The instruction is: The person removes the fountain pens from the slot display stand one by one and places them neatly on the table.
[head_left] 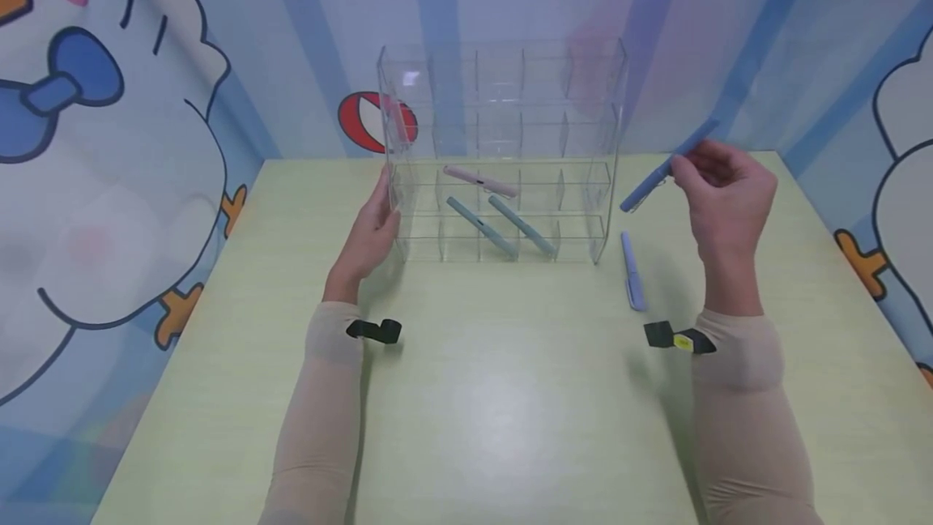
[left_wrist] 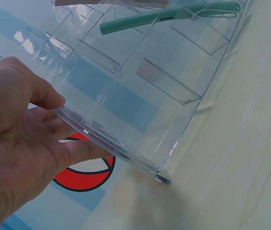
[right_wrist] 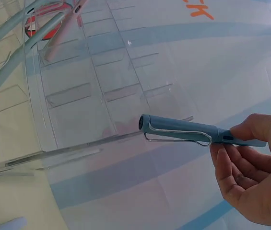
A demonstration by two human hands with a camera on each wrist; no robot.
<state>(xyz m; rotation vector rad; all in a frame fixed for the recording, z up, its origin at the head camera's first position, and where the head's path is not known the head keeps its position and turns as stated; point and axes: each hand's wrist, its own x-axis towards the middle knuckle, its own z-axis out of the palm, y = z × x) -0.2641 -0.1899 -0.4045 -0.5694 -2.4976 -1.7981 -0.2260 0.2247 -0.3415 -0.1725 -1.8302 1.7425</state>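
Note:
A clear acrylic rack (head_left: 500, 108) with rows of small compartments stands at the table's far side. My left hand (head_left: 367, 240) grips its left side panel, thumb (left_wrist: 46, 93) on one face and fingers on the other. To the right of the rack, my right hand (head_left: 732, 194) pinches a blue pen (head_left: 649, 183) between thumb and fingers, its clip (right_wrist: 178, 140) end toward the rack and apart from it. A pink pen (head_left: 477, 181) lies slanted in the rack. Lower down, two teal pens (head_left: 477, 225) lean in the compartments.
A lavender pen (head_left: 632, 272) lies on the pale table (head_left: 496, 395), to the right of the rack. Behind stands a wall (head_left: 306, 47) with blue stripes and cartoon figures. Black wrist cameras (head_left: 375, 331) sit on both sleeves.

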